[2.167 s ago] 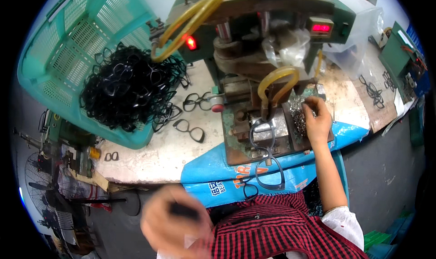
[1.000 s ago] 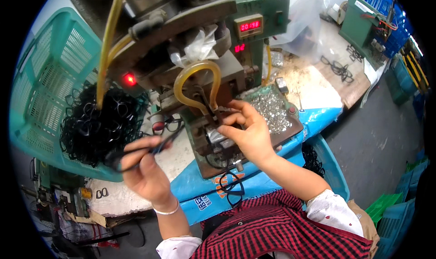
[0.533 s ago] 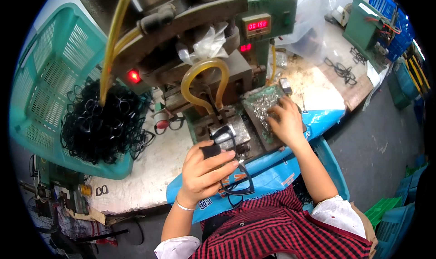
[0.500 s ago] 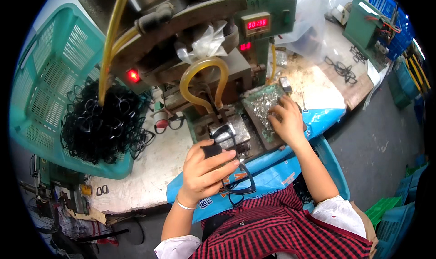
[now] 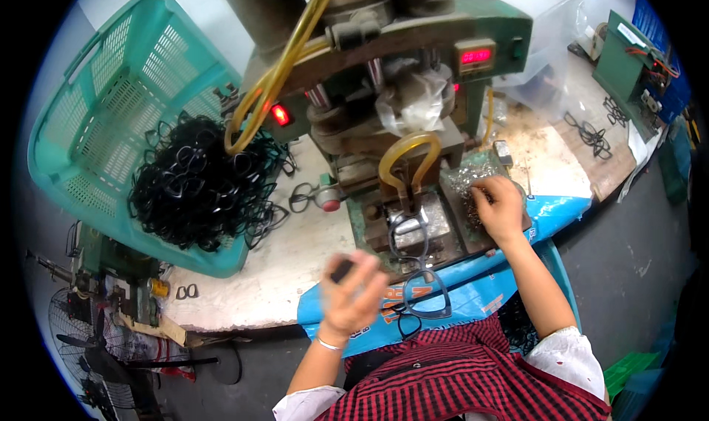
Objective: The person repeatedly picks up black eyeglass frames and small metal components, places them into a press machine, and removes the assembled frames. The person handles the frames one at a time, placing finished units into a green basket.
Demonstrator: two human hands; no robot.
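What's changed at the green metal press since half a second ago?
Left hand let go of the dark eyeglass frame with two rounded openings and moved left, off it. Unchanged: the frame rests partly on the shiny silver metal block, right hand is at the small silvery metal pieces, teal plastic basket stands at left.

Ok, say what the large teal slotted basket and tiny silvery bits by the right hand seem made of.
Teal basket: moulded plastic, seemingly, semi-gloss; even colour, regular slots. Silvery bits: shiny, probably metal from their bright glints, though too small to confirm.
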